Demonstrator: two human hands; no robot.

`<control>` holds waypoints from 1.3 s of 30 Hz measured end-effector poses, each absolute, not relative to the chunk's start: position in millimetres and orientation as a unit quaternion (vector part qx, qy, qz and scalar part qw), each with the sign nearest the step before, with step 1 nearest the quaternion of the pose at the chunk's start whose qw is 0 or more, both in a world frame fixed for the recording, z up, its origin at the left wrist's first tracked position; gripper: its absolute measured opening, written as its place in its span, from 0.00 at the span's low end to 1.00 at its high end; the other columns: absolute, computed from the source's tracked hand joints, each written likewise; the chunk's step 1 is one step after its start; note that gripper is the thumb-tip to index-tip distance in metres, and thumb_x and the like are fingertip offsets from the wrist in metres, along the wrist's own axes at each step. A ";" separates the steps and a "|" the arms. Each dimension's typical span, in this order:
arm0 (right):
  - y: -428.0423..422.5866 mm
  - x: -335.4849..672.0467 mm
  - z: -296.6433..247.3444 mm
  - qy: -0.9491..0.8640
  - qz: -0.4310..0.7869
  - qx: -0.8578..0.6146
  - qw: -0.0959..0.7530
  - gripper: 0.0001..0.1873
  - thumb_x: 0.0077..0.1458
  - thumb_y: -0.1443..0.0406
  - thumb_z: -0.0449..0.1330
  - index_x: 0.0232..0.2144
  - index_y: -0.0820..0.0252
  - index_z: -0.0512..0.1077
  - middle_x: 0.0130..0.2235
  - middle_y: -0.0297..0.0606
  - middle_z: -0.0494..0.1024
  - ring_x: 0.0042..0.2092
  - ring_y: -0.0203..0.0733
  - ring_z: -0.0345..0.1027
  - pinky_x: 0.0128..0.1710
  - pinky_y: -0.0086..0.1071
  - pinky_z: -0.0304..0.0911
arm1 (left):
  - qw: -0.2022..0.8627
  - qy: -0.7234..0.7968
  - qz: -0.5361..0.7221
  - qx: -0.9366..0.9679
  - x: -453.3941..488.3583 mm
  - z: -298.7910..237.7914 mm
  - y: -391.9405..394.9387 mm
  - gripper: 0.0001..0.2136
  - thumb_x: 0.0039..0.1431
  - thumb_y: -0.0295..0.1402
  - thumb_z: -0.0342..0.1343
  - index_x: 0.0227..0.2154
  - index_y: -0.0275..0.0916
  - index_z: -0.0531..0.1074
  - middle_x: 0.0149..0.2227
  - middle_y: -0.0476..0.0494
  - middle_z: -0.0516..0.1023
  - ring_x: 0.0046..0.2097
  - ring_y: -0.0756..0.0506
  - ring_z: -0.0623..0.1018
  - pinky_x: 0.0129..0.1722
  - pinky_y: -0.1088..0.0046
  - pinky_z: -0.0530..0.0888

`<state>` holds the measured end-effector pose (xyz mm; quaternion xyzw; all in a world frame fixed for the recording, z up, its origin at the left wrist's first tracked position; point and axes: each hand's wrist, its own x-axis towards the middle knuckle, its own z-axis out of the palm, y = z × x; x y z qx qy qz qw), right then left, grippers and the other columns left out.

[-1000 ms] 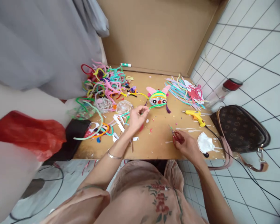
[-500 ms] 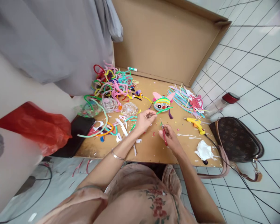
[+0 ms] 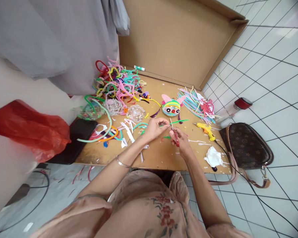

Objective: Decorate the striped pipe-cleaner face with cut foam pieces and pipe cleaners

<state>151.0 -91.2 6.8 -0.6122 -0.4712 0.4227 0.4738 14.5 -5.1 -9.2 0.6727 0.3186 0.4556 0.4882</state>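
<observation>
My left hand (image 3: 156, 127) pinches one end of a green pipe cleaner (image 3: 180, 121) that runs to the right over the brown cardboard table (image 3: 159, 155). My right hand (image 3: 181, 140) is closed on small red-handled scissors (image 3: 175, 137), whose blades point up at the pipe cleaner close to my left fingers. Just behind both hands lies a round striped craft face (image 3: 171, 107) with pink ears, black eyes and a red nose.
A tangle of coloured pipe cleaners (image 3: 115, 84) fills the back left. Straight pipe cleaners (image 3: 197, 102) lie back right. A yellow glue gun (image 3: 205, 129) and white tissue (image 3: 213, 156) sit right. A brown handbag (image 3: 245, 145) and red-capped bottle (image 3: 234, 109) stand on the tiled floor.
My right hand lifted the scissors from the table's front and brought them left and up to the green pipe cleaner. My left hand kept its pinch on the pipe cleaner.
</observation>
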 end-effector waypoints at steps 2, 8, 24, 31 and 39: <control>-93.0 153.9 4.5 -0.472 0.421 -0.613 0.473 0.29 0.42 0.40 0.66 0.32 0.57 0.70 0.21 0.25 0.61 0.22 0.31 0.52 0.23 0.28 0.49 | 0.475 0.322 0.448 0.686 13.2 -9.2 -4.4 0.05 0.51 0.32 0.60 0.26 0.35 0.78 0.29 0.46 0.81 0.31 0.49 0.76 0.37 0.73 0.72; -102.4 156.1 -2.8 -0.477 0.416 -0.613 0.472 0.26 0.43 0.42 0.67 0.30 0.56 0.71 0.20 0.25 0.60 0.21 0.32 0.51 0.21 0.29 0.48 | 0.466 0.314 0.421 0.712 11.5 -10.1 -4.5 0.04 0.51 0.30 0.61 0.27 0.36 0.79 0.32 0.45 0.83 0.35 0.47 0.79 0.41 0.72 0.73; -112.3 141.8 -1.8 -0.407 0.455 -0.610 0.506 0.28 0.42 0.40 0.66 0.27 0.57 0.66 0.17 0.23 0.60 0.18 0.29 0.51 0.19 0.26 0.48 | 0.513 0.297 0.377 0.711 13.1 -14.2 -6.8 0.07 0.50 0.34 0.60 0.26 0.35 0.79 0.28 0.46 0.81 0.31 0.49 0.76 0.35 0.74 0.71; -116.2 148.0 -6.9 -0.403 0.437 -0.625 0.505 0.29 0.37 0.40 0.68 0.28 0.58 0.72 0.16 0.22 0.58 0.18 0.28 0.47 0.18 0.27 0.45 | 0.530 0.285 0.348 0.719 12.4 -14.5 -10.1 0.06 0.50 0.33 0.61 0.26 0.35 0.79 0.29 0.46 0.81 0.31 0.50 0.76 0.35 0.75 0.71; -122.3 155.8 -10.4 -0.392 0.440 -0.657 0.470 0.28 0.33 0.43 0.71 0.26 0.59 0.74 0.14 0.22 0.57 0.15 0.29 0.45 0.14 0.27 0.44 | 0.529 0.278 0.325 0.733 12.4 -22.1 -5.8 0.08 0.51 0.35 0.62 0.28 0.34 0.79 0.27 0.48 0.79 0.28 0.51 0.73 0.32 0.76 0.69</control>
